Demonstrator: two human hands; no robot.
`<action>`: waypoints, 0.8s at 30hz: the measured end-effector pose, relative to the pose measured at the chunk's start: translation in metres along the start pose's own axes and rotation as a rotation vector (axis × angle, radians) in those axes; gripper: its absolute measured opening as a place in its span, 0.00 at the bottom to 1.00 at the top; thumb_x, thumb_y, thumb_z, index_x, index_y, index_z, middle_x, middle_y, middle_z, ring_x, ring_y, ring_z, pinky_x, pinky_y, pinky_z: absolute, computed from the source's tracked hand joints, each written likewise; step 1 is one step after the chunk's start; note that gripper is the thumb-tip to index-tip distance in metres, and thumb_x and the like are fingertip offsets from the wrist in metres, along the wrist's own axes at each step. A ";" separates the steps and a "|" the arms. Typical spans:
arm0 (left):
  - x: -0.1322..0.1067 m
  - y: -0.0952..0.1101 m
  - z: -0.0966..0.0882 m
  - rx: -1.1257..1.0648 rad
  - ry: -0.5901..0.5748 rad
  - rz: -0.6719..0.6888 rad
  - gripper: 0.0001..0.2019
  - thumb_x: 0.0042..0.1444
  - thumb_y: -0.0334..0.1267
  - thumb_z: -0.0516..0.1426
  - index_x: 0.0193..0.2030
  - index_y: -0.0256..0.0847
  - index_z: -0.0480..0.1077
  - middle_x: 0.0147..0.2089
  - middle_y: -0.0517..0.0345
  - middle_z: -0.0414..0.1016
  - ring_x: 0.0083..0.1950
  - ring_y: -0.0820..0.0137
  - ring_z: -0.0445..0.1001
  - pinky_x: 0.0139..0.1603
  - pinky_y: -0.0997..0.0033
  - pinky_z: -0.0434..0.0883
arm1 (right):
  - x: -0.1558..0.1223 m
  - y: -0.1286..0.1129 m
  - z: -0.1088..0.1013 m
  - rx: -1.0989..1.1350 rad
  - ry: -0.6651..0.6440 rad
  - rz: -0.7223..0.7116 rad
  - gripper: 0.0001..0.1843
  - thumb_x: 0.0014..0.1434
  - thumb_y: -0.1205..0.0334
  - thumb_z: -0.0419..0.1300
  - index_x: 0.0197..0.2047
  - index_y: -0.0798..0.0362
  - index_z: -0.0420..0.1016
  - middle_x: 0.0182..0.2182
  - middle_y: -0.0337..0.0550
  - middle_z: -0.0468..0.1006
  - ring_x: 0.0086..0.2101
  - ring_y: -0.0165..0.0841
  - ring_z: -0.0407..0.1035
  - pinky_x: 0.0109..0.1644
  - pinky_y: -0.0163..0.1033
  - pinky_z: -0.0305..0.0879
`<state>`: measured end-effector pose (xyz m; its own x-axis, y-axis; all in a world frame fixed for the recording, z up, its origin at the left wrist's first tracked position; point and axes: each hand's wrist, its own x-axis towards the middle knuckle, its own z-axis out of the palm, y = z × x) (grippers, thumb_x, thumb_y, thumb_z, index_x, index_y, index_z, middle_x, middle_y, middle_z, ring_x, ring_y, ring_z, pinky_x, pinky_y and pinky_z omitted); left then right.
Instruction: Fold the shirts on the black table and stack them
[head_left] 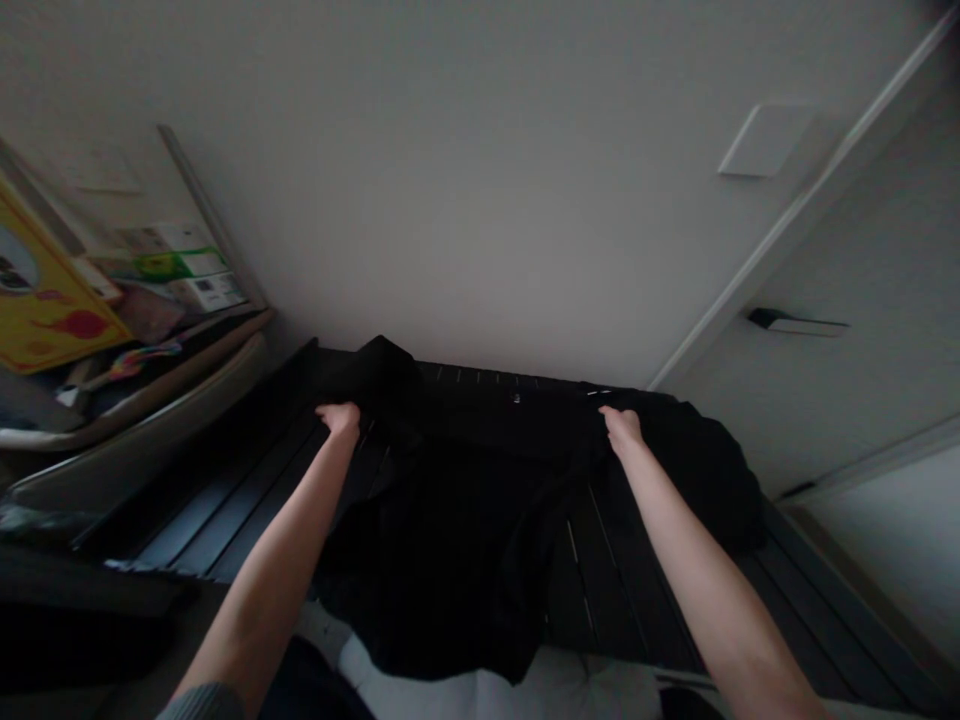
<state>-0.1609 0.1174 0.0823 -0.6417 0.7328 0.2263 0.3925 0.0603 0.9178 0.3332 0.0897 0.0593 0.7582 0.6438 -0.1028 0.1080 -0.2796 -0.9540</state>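
A black garment (pixel 465 520) lies spread over a dark slatted table (pixel 225 500) that stands against a white wall. My left hand (pixel 339 416) is closed on the garment's far left part, near a raised fold. My right hand (pixel 621 427) is closed on the cloth at the far right, beside a bunched heap of black fabric (pixel 705 470). Both arms reach straight out over the table. The garment's near edge hangs over the table's front.
At the left stands a cluttered shelf or chair with a yellow box (pixel 37 300), small cartons (pixel 180 270) and a colourful item (pixel 139 358). At the right is a white door with a dark handle (pixel 795 322). A white wall plate (pixel 765 138) sits above.
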 end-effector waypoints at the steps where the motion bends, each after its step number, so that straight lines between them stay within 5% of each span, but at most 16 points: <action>1: -0.004 -0.002 0.000 0.048 0.068 -0.054 0.29 0.49 0.26 0.54 0.60 0.33 0.55 0.57 0.34 0.64 0.64 0.48 0.62 0.60 0.43 0.61 | -0.006 0.001 0.005 -0.044 0.032 -0.019 0.45 0.45 0.61 0.66 0.63 0.66 0.56 0.59 0.70 0.63 0.59 0.53 0.60 0.60 0.55 0.60; 3: -0.013 -0.001 0.004 0.084 0.220 -0.145 0.35 0.49 0.23 0.51 0.65 0.33 0.46 0.65 0.29 0.53 0.69 0.46 0.52 0.62 0.34 0.53 | -0.019 -0.001 0.018 -0.200 0.123 -0.168 0.49 0.44 0.64 0.66 0.66 0.68 0.51 0.65 0.73 0.49 0.64 0.57 0.47 0.65 0.59 0.49; 5: -0.022 0.004 0.012 0.110 0.259 -0.077 0.38 0.48 0.22 0.50 0.67 0.36 0.45 0.68 0.34 0.48 0.70 0.49 0.49 0.65 0.36 0.49 | -0.030 -0.007 0.035 -0.424 0.156 -0.464 0.43 0.50 0.62 0.63 0.66 0.65 0.53 0.68 0.67 0.43 0.66 0.56 0.39 0.66 0.61 0.43; 7: -0.028 0.013 0.026 0.122 0.143 0.160 0.34 0.48 0.22 0.50 0.65 0.38 0.52 0.67 0.41 0.55 0.69 0.56 0.54 0.67 0.45 0.52 | -0.035 -0.017 0.055 -0.628 0.045 -0.758 0.29 0.57 0.61 0.56 0.61 0.61 0.62 0.67 0.60 0.51 0.66 0.51 0.38 0.66 0.58 0.42; 9: -0.030 0.022 0.045 0.141 -0.083 0.433 0.28 0.51 0.22 0.49 0.60 0.38 0.60 0.62 0.45 0.64 0.64 0.61 0.62 0.66 0.55 0.58 | -0.034 -0.026 0.077 -0.745 -0.187 -0.866 0.20 0.63 0.61 0.49 0.55 0.58 0.70 0.62 0.57 0.61 0.66 0.46 0.43 0.67 0.53 0.43; 11: -0.027 0.031 0.068 0.224 -0.336 0.590 0.24 0.55 0.23 0.46 0.58 0.37 0.63 0.60 0.46 0.67 0.62 0.64 0.65 0.64 0.60 0.60 | -0.028 -0.033 0.098 -0.821 -0.391 -0.847 0.19 0.66 0.63 0.44 0.50 0.57 0.74 0.56 0.55 0.70 0.62 0.41 0.54 0.65 0.47 0.47; 14: -0.017 0.037 0.100 0.405 -0.607 0.637 0.22 0.59 0.23 0.45 0.58 0.39 0.65 0.60 0.48 0.68 0.62 0.65 0.66 0.64 0.63 0.61 | -0.015 -0.036 0.122 -0.875 -0.528 -0.773 0.19 0.67 0.64 0.43 0.47 0.57 0.75 0.48 0.55 0.76 0.51 0.37 0.68 0.57 0.41 0.58; 18: 0.005 0.032 0.125 0.569 -0.699 0.563 0.22 0.57 0.22 0.48 0.55 0.40 0.68 0.59 0.46 0.70 0.58 0.62 0.70 0.60 0.60 0.63 | -0.004 -0.032 0.137 -0.925 -0.610 -0.693 0.13 0.62 0.68 0.53 0.44 0.56 0.77 0.43 0.52 0.79 0.46 0.37 0.72 0.49 0.38 0.63; 22: 0.034 0.019 0.125 0.757 -0.771 0.434 0.17 0.52 0.23 0.56 0.48 0.40 0.72 0.53 0.41 0.74 0.56 0.55 0.72 0.54 0.53 0.66 | 0.000 -0.028 0.142 -0.977 -0.737 -0.624 0.08 0.49 0.69 0.67 0.35 0.54 0.78 0.34 0.43 0.80 0.36 0.32 0.75 0.41 0.33 0.66; 24: 0.046 0.014 0.122 0.837 -0.834 0.378 0.11 0.51 0.26 0.59 0.42 0.38 0.73 0.47 0.42 0.76 0.53 0.55 0.73 0.52 0.54 0.68 | 0.003 -0.027 0.143 -0.990 -0.739 -0.598 0.06 0.52 0.64 0.67 0.33 0.56 0.76 0.29 0.40 0.78 0.30 0.29 0.73 0.37 0.35 0.68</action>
<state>-0.1046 0.2348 0.0656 0.0982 0.9871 -0.1265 0.9582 -0.0595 0.2799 0.2404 0.2007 0.0443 -0.0475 0.9838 -0.1730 0.9404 -0.0143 -0.3398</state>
